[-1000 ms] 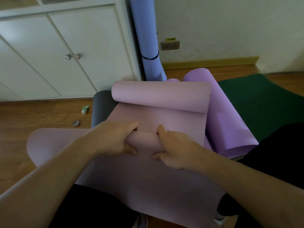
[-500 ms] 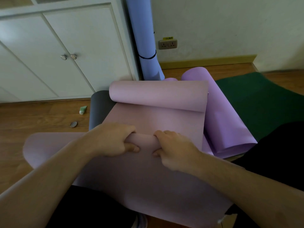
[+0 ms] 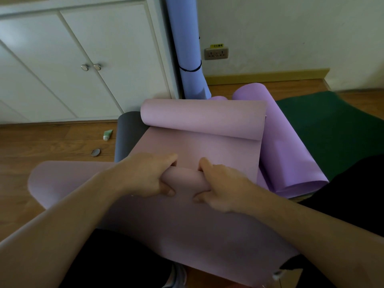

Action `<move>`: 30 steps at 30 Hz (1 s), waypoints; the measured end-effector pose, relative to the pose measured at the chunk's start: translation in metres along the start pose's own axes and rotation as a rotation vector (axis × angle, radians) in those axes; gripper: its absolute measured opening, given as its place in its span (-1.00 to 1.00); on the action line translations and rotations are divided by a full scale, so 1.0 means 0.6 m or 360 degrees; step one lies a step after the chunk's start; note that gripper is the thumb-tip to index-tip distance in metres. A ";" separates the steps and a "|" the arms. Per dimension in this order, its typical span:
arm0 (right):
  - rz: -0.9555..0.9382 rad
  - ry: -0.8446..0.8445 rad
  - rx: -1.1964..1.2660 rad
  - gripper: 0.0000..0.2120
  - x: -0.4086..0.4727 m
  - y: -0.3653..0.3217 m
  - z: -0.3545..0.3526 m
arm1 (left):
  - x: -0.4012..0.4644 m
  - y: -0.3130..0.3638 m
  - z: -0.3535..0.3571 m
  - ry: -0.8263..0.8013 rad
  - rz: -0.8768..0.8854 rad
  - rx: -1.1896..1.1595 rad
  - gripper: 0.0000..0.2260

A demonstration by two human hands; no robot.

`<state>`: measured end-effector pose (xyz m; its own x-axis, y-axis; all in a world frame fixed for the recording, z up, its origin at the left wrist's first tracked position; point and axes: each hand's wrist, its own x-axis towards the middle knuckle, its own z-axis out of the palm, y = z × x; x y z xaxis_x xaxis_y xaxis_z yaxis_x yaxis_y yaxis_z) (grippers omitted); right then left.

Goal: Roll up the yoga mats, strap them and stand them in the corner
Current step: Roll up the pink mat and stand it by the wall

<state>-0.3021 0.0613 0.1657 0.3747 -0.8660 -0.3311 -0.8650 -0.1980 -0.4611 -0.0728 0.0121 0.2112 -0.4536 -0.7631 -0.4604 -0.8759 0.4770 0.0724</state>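
Both hands, left (image 3: 148, 175) and right (image 3: 223, 188), stay curled around the small starting roll of the pink mat (image 3: 199, 150) on the floor; little has shifted, rolling barely begun.

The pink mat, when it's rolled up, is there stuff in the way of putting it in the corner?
Yes. Between the pink mat and the corner, where the blue mat stands strapped, lie a purple mat and a dark grey roll.
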 end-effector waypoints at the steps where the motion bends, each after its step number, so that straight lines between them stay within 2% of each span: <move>1: 0.0008 0.0006 0.0018 -0.47 0.001 0.001 -0.001 | 0.000 0.000 -0.001 0.0019 0.0014 0.0006 -0.57; 5: 0.0006 0.0100 0.0062 -0.53 0.002 0.002 -0.003 | 0.002 -0.003 -0.005 0.0076 0.0096 0.0100 -0.57; 9: 0.0052 0.0190 0.0036 -0.51 0.003 0.003 -0.005 | 0.006 -0.007 -0.007 0.0168 0.0045 0.0022 -0.56; 13: 0.0035 0.0180 -0.0028 -0.57 0.003 0.002 -0.001 | 0.004 0.000 -0.012 0.0097 0.0066 0.0007 -0.59; 16: 0.0016 0.0111 -0.0012 -0.57 0.003 0.006 0.000 | 0.000 0.004 -0.011 0.0004 0.0119 0.0205 -0.43; 18: -0.0006 0.0064 0.0020 -0.54 0.004 0.006 -0.004 | 0.000 0.006 -0.007 -0.0001 0.0116 0.0345 -0.34; 21: -0.0038 0.0051 0.0012 -0.48 0.001 0.002 -0.010 | 0.003 0.003 -0.003 0.0045 0.0067 0.0322 -0.42; 25: -0.0025 0.0221 -0.0298 -0.22 -0.008 0.000 0.002 | 0.001 -0.004 -0.011 0.0054 -0.0022 0.0199 -0.50; 30: 0.0018 0.0130 -0.0221 -0.43 -0.008 0.000 0.006 | -0.006 0.001 -0.016 -0.0009 -0.0034 0.0125 -0.47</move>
<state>-0.3028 0.0668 0.1643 0.3413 -0.9019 -0.2647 -0.9089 -0.2450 -0.3374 -0.0735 0.0109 0.2212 -0.4337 -0.7710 -0.4663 -0.8697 0.4936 -0.0073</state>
